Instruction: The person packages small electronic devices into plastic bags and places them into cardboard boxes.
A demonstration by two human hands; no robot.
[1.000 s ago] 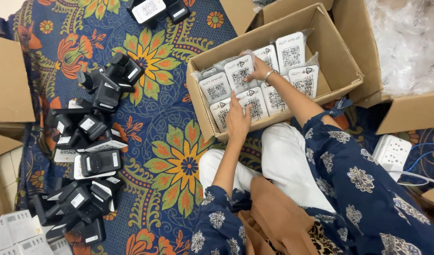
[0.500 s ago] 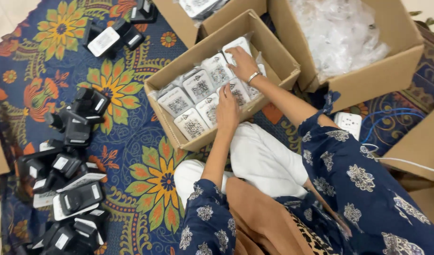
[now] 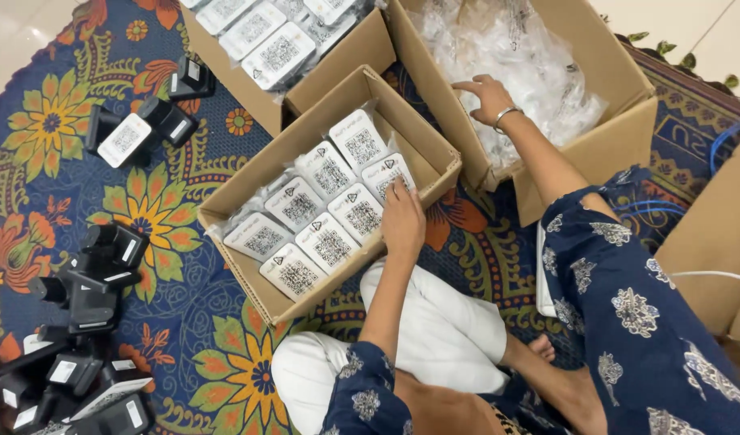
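The left hand (image 3: 404, 221) lies flat and open on the white packets (image 3: 331, 211) packed in rows in the middle box (image 3: 305, 129), keeping them snug; the right hand (image 3: 487, 95), fingers loose and holding nothing, reaches into the upper-right box (image 3: 628, 121) of clear bags (image 3: 539, 64).

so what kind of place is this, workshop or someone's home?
Probably a home used for packing. The person sits on a floral floor mat, left hand in a cardboard box of bagged white packets, right hand on a box of clear bags. Black devices are piled alongside.
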